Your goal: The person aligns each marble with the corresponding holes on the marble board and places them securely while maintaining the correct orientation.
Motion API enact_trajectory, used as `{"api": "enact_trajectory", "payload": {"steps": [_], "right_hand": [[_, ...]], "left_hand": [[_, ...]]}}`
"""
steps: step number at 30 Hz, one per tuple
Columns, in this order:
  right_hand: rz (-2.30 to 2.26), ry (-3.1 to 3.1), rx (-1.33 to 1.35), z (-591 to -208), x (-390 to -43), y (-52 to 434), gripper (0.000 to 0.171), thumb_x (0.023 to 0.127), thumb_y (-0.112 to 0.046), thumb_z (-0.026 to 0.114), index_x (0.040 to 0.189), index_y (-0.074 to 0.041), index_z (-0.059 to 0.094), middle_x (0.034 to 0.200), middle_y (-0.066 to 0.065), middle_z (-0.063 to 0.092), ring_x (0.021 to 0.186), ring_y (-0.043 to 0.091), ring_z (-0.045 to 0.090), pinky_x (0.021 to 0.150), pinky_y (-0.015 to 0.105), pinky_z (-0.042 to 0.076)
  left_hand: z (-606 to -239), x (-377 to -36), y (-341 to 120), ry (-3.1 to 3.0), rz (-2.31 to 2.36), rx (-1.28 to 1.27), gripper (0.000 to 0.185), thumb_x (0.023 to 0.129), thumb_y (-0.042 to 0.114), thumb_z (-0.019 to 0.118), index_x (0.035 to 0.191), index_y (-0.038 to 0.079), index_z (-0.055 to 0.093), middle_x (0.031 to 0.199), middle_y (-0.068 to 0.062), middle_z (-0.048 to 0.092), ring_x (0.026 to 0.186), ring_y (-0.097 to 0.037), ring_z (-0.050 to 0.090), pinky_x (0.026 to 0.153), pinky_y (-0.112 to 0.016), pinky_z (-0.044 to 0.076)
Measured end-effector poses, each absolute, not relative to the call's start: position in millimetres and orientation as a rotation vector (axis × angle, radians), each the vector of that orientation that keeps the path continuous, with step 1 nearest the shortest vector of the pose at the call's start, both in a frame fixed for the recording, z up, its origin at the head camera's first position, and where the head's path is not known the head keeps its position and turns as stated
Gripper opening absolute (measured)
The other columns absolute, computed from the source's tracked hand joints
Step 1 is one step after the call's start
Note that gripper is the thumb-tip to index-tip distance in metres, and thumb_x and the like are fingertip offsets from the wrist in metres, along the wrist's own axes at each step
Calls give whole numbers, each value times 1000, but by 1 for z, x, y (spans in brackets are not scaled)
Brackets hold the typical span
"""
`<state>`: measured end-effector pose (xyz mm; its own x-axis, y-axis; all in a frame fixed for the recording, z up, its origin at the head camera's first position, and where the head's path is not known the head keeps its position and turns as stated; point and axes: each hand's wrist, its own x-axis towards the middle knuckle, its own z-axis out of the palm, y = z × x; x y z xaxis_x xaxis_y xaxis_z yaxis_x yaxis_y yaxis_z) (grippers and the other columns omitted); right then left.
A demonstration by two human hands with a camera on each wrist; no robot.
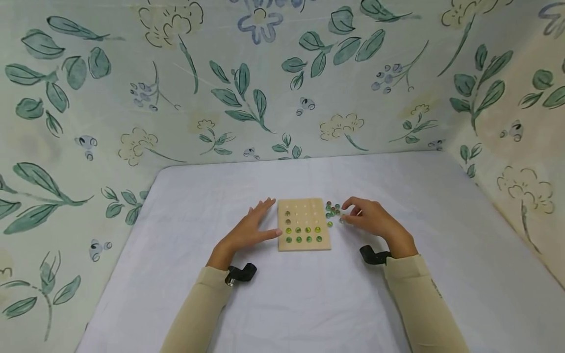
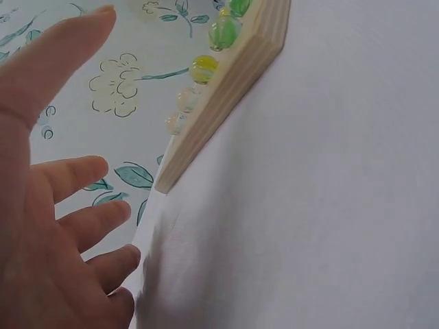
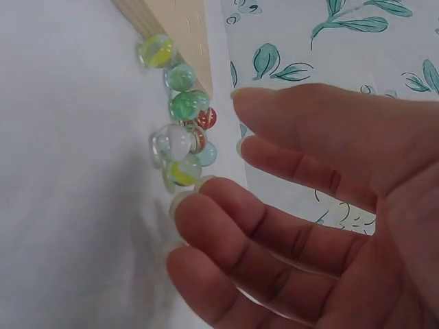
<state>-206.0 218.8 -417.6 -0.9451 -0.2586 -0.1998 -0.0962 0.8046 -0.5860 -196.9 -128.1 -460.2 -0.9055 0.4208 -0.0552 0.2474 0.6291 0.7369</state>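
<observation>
Your right hand (image 1: 368, 217), fingers loosely spread and holding nothing, hovers just right of the loose marbles (image 1: 333, 210); your flat left hand (image 1: 253, 226) steadies the wooden board (image 1: 304, 242).

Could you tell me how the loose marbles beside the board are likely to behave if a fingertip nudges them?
The marbles look round, glossy and glass-like, so they would probably roll and scatter across the flat cloth. They lie clustered, touching; pushing one likely moves its neighbours. The smooth surface may slip from the right hand, so a pinch seems safer.

head: high, forward-down | wrists: low, close | shared: wooden board (image 1: 304, 225) edge
</observation>
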Motion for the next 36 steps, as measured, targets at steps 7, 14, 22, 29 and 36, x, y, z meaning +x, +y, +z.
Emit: {"api": "enact_trajectory", "payload": {"steps": [7,14,22,29,36], "right_hand": [[-915,2666,-338,-424,-208,225,25,91,-20,67,113,-12,61,92,8,61,77,21,54,64,30,46],[-970,2622,-395,-430,-209,225,25,91,-17,67,113,-8,61,86,7,60,70,18,54,61,30,46],[-956,2625,-396,-434,-213,224,23,91,-18,67,112,-9,61,82,6,61,68,19,53,60,30,46],[-937,2634,-384,-436,-213,224,21,91,-15,66,111,-11,62,81,6,60,69,19,52,60,30,44],[-928,2637,-387,-436,-214,222,20,91,-13,66,111,-12,62,80,6,59,67,19,51,59,30,43]], "left_hand": [[-471,-200,-125,2662,1115,588,93,78,55,73,153,25,27,160,1,17,148,-19,5,119,-38,-4],[-481,-203,-125,2725,1105,596,100,73,56,77,154,27,25,160,5,17,148,-15,8,120,-37,-2],[-480,-202,-130,2730,995,673,104,70,61,77,153,22,27,161,-1,17,148,-16,4,119,-36,-4],[-481,-200,-129,2761,881,743,109,69,64,76,154,17,26,161,-5,16,148,-20,3,119,-38,-4],[-482,-201,-129,2775,849,749,110,69,65,75,154,18,24,161,-5,15,148,-20,3,119,-38,-5]]}}
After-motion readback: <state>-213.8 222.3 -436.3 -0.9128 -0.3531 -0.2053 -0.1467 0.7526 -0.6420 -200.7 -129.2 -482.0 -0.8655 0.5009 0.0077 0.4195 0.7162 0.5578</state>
